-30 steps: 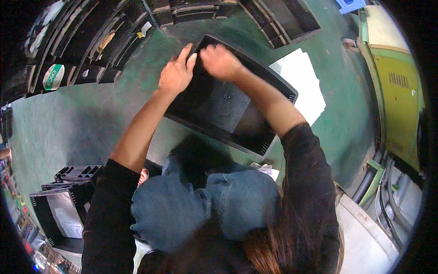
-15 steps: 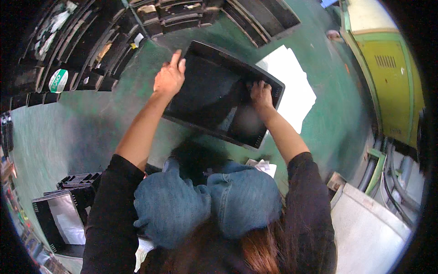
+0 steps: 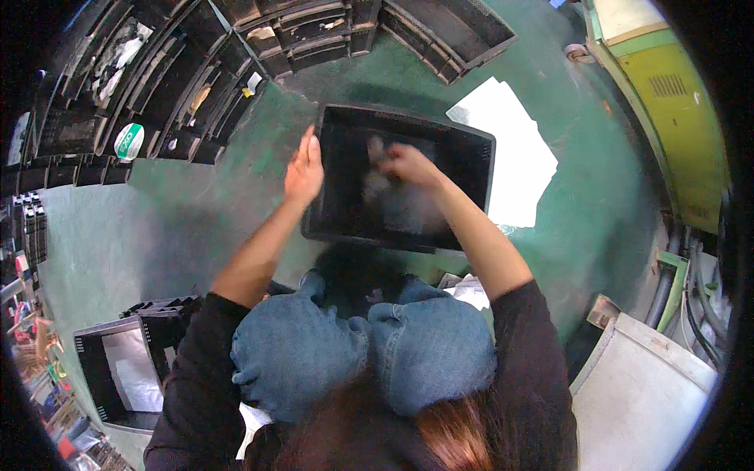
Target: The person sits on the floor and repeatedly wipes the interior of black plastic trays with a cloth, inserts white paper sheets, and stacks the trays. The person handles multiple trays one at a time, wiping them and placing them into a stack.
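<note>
A black plastic crate (image 3: pixel 459 180) lies on the floor in front of my knees, its inside facing up. My left hand (image 3: pixel 304 171) rests against the crate's left wall, fingers straight and together, gripping nothing. Over the crate's middle, my right hand (image 3: pixel 412 165) is closed, with its fingers partly smeared by motion. A pale, blurred patch (image 3: pixel 377 149) shows at its fingertips; whether this is a held thing, I cannot make out. White paper sheets (image 3: pixel 514 149) lie fanned out on the floor beside the crate's right side.
Stacked black trays (image 3: pixel 165 86) stand at the upper left, and another black bin (image 3: pixel 452 31) is at the top. A yellow-green cabinet (image 3: pixel 675 102) stands right. At lower left is a black crate (image 3: pixel 90 377) with paper inside; a white panel (image 3: pixel 644 385) is at lower right.
The crate has turned to sit nearly square to me. My right hand has moved left from the crate's right end to over its middle. My left hand has slid down along the left side.
</note>
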Available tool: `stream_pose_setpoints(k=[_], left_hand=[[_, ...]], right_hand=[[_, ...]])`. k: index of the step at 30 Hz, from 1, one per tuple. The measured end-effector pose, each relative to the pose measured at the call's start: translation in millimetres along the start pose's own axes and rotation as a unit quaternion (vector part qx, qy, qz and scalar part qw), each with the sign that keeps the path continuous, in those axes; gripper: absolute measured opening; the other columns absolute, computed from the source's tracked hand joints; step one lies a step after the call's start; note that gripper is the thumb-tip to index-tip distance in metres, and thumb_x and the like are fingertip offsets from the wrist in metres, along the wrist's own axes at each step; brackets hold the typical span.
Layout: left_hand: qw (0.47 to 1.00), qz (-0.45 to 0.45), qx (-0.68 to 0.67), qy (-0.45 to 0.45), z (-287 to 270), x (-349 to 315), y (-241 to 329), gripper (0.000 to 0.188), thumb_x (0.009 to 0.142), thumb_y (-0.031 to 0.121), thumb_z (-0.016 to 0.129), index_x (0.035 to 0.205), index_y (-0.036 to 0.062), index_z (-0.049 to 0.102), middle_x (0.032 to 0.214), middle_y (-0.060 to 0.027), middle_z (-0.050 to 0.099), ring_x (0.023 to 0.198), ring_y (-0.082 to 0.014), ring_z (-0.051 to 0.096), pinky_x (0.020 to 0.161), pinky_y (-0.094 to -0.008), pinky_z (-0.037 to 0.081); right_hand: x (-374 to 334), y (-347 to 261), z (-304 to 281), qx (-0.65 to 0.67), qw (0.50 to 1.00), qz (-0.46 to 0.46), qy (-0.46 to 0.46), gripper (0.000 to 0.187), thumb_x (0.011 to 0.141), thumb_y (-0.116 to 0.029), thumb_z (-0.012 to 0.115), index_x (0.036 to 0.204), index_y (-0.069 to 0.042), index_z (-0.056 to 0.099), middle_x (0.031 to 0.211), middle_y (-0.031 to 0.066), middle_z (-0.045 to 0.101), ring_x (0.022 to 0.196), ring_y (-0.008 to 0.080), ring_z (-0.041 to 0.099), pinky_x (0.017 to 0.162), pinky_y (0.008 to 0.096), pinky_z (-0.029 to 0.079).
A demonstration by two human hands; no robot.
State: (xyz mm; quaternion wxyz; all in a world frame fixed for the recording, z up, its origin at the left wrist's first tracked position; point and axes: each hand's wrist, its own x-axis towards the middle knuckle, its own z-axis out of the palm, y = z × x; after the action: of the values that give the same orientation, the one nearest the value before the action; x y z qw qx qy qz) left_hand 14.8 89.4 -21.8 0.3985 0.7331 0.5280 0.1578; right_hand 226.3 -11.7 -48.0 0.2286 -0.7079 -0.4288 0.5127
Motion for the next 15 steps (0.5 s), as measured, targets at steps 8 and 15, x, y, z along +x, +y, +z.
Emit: stream_pose_setpoints(k=[8,15], left_hand=[[0.999,-0.041,0.01,0.016,14.6,-26.0,-1.8,0.046,0.097,0.043,0.031,0.139,0.0252,0.033,0.113,-0.0265,0.057,0.103,-0.0449,0.054,0.089,-0.0498,0.042],[0.973,-0.001,0.22,0.072,-10.9,16.3,34.2,0.051,0.094,0.041,0.042,0.139,0.02,0.025,0.115,-0.0307,0.051,0.111,-0.0464,0.048,0.088,-0.0551,0.042]], right_hand=[[56.4,-11.2,127.9,0.004,0.972,-0.062,0.225,0.033,0.075,-0.022,0.062,0.098,0.001,0.059,0.092,0.0208,0.065,0.093,0.0352,0.062,0.077,0.0398,0.051],[-17.9,-56.9,46.8,-0.149,0.969,-0.179,-0.083,0.037,0.067,-0.017,0.068,0.102,-0.008,0.063,0.093,0.0144,0.067,0.088,0.0289,0.063,0.077,0.0387,0.05]])
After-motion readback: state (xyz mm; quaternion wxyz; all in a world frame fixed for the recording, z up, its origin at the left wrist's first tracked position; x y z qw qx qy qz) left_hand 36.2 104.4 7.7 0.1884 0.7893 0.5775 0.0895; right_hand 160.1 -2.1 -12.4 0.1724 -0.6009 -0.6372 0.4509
